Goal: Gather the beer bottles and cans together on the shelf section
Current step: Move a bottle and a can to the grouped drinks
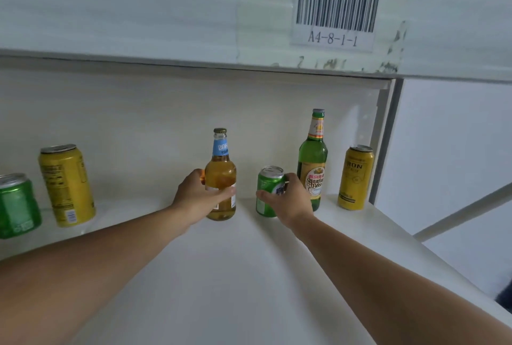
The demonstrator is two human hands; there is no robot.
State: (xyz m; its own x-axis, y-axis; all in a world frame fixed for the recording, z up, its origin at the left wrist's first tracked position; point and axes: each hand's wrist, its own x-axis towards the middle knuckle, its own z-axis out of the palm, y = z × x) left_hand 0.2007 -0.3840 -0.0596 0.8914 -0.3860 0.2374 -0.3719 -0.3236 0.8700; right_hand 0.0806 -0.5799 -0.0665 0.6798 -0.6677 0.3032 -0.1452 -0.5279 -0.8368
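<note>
The left hand (198, 196) wraps the heavy, slippery amber glass bottle (220, 178) low on its body; the right hand (288, 197) clasps the light, dentable green aluminium can (268, 192) mid-wall.

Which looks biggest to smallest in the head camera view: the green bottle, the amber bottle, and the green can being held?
1. green bottle
2. amber bottle, shorter
3. green can, clearly smallest
All stand about equally far back.
</note>
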